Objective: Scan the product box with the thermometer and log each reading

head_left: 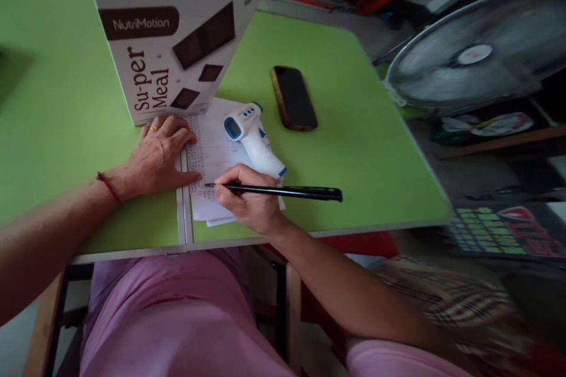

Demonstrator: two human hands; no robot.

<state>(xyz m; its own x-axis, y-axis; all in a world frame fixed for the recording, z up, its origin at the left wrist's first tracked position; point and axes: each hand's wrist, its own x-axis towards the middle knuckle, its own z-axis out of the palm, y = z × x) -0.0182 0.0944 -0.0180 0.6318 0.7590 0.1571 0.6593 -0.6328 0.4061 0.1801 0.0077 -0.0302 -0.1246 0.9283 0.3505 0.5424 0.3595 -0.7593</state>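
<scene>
My right hand [254, 200] pinches a black pen [305, 192], its tip at the handwritten lines on a white sheet of paper [216, 156]. Flat on the table beside the sheet's left edge lies my left hand [161, 156], fingers spread, thumb touching the paper. It wears a ring and a red string bracelet. A white and blue infrared thermometer [254, 138] rests on the upper right of the paper, just beyond my right hand. Behind my left fingertips stands a tall white "Su-per Meal" box [186, 41]. Another sheet's edge shows beneath the first.
A phone [295, 97] in a brown case lies on the green table [362, 147], right of the thermometer. A metal seam splits the tabletop. Past the right edge stands a large fan [473, 53]; checked cloth [446, 294] lies below.
</scene>
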